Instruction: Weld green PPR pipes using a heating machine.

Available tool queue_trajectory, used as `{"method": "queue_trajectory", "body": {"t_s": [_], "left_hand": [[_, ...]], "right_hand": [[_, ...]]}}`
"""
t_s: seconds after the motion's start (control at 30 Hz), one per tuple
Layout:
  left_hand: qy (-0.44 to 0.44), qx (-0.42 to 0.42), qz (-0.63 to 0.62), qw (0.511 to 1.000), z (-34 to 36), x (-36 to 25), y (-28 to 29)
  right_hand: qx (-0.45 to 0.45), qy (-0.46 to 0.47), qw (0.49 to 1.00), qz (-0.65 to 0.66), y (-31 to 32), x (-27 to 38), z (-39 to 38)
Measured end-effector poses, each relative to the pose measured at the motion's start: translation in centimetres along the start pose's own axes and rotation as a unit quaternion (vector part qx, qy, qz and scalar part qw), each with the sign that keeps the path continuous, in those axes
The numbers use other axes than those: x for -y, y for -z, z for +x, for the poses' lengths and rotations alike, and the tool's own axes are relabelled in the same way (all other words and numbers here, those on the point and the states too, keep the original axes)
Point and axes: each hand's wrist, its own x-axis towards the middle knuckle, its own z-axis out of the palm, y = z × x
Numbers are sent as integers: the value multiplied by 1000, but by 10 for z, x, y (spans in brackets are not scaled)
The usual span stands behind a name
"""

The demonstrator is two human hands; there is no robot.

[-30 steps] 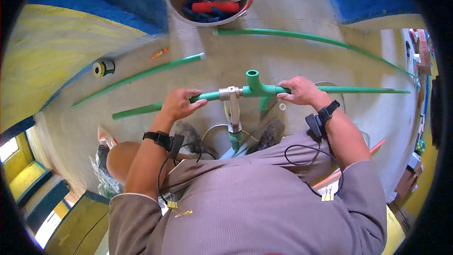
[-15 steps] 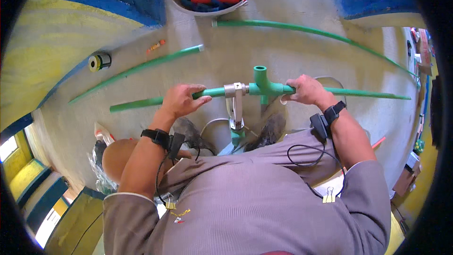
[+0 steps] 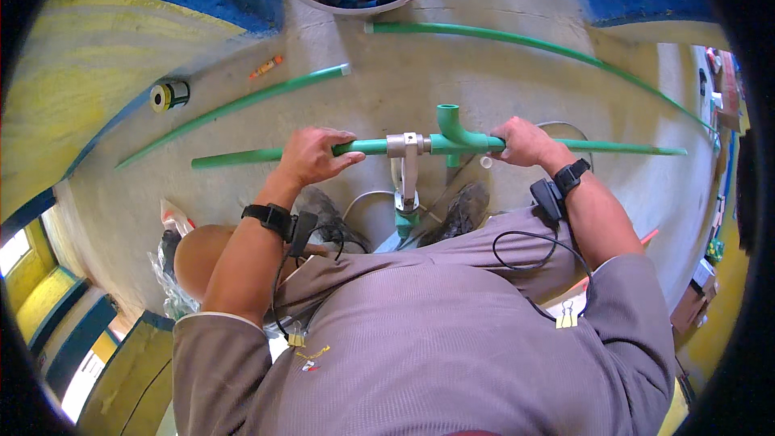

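Note:
My left hand is wrapped round a green plastic pipe, whose inner end meets the metal heating sockets of a pipe welding tool. On the opposite side of the sockets sits a green branched fitting, with one curved outlet rising away from me. My right hand is closed round the joint where this fitting meets another green pipe. The tool stands upright between my shoes, its green body low down. How deep the pieces sit on the sockets is hidden.
Two loose green pipes, one at left and one at right, lie on the floor. Beyond them stands a bucket with a bottle and a red cylinder. A small roll lies by the left wall; a cable runs near my feet.
Both hands and the pipes sit slightly farther away in view, as the whole scene has shifted a little. The fitting's outlet has tipped away from me. Both hands keep their hold.

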Motion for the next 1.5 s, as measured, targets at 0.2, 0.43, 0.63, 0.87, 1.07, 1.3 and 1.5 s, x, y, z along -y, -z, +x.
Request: {"method": "queue_trajectory", "body": {"t_s": [0.2,0.43,0.63,0.87,1.07,1.3,1.5], "left_hand": [[17,5,17,1000,-1,-2,-3],[-5,3,-6,1000,3,-4,-1],[2,6,2,1000,3,-4,0],[-19,0,7,1000,5,-6,1],[-9,5,30,999,6,-11,4],[12,31,46,998,7,-13,6],[-12,13,30,999,7,-6,3]], "right_hand": [[10,16,1000,23,-1,2,-2],[7,16,999,47,-2,2,-4],[15,17,998,60,-2,7,-6],[31,17,996,83,-8,1,-5],[36,22,997,60,-6,3,-5],[5,29,998,62,-7,1,-6],[-15,21,1000,18,-5,4,-5]]}}
